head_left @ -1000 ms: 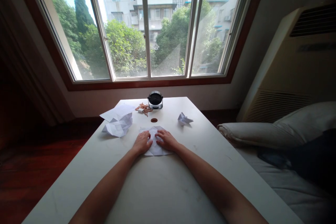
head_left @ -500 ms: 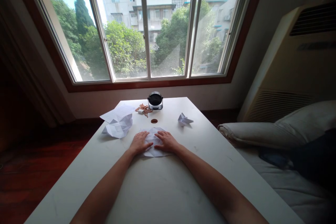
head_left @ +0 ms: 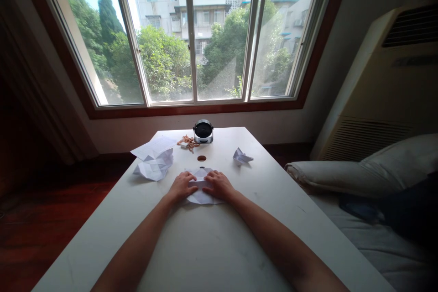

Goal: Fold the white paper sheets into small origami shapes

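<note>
A white sheet of paper (head_left: 201,196), partly folded, lies on the white table (head_left: 219,246) in front of me. My left hand (head_left: 181,187) rests on its left part with the fingers bent and pressing down. My right hand (head_left: 217,185) lies on its right part, fingers together, flat on the fold. The fingertips of both hands almost meet at the paper's middle. A finished folded paper shape (head_left: 241,157) stands to the far right of the sheet.
Crumpled and flat paper sheets (head_left: 153,159) lie at the far left. A small dark round device (head_left: 203,131), a tangle of orange cord (head_left: 187,142) and a brown disc (head_left: 201,158) sit near the far edge. A bed with a pillow (head_left: 369,169) adjoins the table's right side.
Both hands have drawn closer together over the sheet's middle, and the paper's far edge now rises in a small peak between them.
</note>
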Demonstrator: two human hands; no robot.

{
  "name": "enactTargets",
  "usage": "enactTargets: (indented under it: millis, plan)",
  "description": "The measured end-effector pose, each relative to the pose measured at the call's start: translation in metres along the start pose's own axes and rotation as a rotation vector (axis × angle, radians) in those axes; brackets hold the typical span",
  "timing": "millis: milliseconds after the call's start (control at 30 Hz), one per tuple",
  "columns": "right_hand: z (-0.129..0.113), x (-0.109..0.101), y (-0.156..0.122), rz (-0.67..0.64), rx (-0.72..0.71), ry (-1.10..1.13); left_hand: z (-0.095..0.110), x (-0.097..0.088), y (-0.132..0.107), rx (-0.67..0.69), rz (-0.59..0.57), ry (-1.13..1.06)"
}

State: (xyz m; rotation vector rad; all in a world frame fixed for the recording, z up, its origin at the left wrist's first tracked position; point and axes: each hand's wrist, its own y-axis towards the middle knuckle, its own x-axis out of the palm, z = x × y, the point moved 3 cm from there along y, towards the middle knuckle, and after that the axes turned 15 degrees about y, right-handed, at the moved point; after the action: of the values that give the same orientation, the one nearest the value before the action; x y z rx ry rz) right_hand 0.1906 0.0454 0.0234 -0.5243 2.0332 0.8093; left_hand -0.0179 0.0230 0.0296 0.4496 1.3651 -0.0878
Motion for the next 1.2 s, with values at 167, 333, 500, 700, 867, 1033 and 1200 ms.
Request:
enactTargets:
  millis: [167, 333, 500, 700, 867, 1033, 1200]
  plan:
    - [0.000, -0.003, 0.001, 0.013, -0.010, -0.043, 0.003, 0.001, 0.000, -0.051, 0.042, 0.027]
    - [0.002, -0.008, 0.002, 0.104, 0.005, -0.030, 0.000, 0.000, 0.001, -0.096, 0.098, 0.033]
    - [0.002, -0.018, 0.001, 0.330, 0.049, 0.051, -0.011, -0.009, 0.000, -0.261, 0.274, -0.063]
    - [0.013, -0.025, -0.003, 0.598, 0.147, 0.395, -0.012, -0.014, -0.004, -0.391, 0.399, -0.142]
    - [0.024, -0.024, -0.003, 0.711, 0.206, 0.550, -0.010, -0.015, -0.005, -0.419, 0.438, -0.228]
    - [0.041, -0.012, 0.000, 0.653, 0.303, 0.632, -0.018, -0.009, -0.004, -0.470, 0.415, -0.271]
    - [0.054, 0.000, 0.001, 0.560, 0.312, 0.572, -0.025, 0.001, -0.003, -0.502, 0.356, -0.252]
